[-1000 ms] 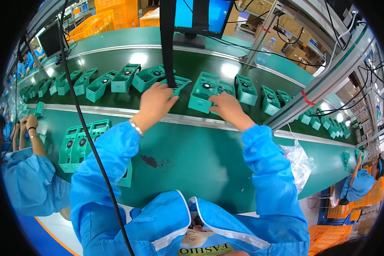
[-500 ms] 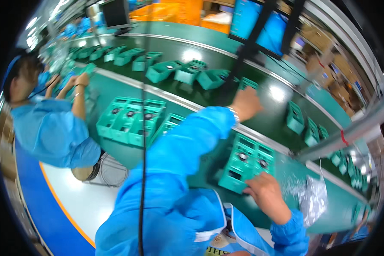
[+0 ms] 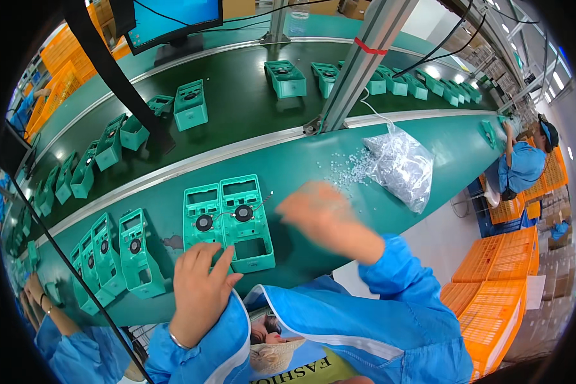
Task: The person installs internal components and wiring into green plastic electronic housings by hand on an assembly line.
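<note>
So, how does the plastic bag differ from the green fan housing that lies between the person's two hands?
The plastic bag is crumpled and translucent; the green fan housing is box-shaped and opaque. The bag has small whitish pieces scattered beside it, while the housing carries a round black fan. Both lie on the green worktable.

- The cases (image 3: 233, 232) at 8 o'clock are green; their fans (image 3: 243, 213) are black.
- The jacket (image 3: 365, 313) at 5 o'clock is blue with white edges.
- The crates (image 3: 486, 307) at 4 o'clock are orange.
- The tape (image 3: 369, 48) at 1 o'clock is red.
</note>
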The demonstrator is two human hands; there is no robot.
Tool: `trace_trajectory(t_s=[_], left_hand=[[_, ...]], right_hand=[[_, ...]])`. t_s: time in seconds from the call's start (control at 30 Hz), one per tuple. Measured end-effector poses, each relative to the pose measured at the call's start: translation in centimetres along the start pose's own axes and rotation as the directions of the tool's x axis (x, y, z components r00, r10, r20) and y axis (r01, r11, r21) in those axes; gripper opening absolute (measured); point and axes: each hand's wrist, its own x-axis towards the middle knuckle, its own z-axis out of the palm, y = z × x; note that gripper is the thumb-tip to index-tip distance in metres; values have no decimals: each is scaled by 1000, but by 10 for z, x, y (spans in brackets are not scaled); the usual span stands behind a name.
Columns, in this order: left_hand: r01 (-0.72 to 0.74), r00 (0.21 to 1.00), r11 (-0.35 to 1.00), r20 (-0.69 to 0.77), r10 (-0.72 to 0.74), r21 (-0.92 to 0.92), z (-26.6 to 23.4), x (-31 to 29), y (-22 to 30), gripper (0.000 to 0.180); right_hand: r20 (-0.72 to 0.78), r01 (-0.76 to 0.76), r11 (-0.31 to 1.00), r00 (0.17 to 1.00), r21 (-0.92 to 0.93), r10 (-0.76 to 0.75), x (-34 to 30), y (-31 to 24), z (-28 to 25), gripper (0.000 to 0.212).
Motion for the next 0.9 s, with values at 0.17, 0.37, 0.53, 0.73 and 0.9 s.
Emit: trace_trajectory(t_s=[0.17, 0.37, 0.53, 0.73, 0.9], left_hand=[[-13, 994, 997, -114, 5, -74, 36, -3, 14, 53], [-40, 993, 996, -110, 31, -81, 38, 1, 16, 48], [-64, 990, 995, -133, 52, -81, 42, 2, 12, 44], [-77, 987, 992, -145, 63, -95, 44, 4, 11, 44], [-79, 987, 991, -148, 62, -110, 44, 5, 12, 43]], right_hand=[[-76, -352, 934, 935, -65, 347, -20, 105, -9, 7], [-5, -381, 923, 925, -53, 381, -24, 130, 11, 5], [-15, -316, 944, 949, -91, 316, -23, 126, 15, 8], [-81, -363, 930, 930, -58, 358, -32, 134, 12, 6], [-52, -280, 953, 960, -113, 276, -32, 130, 14, 8]])
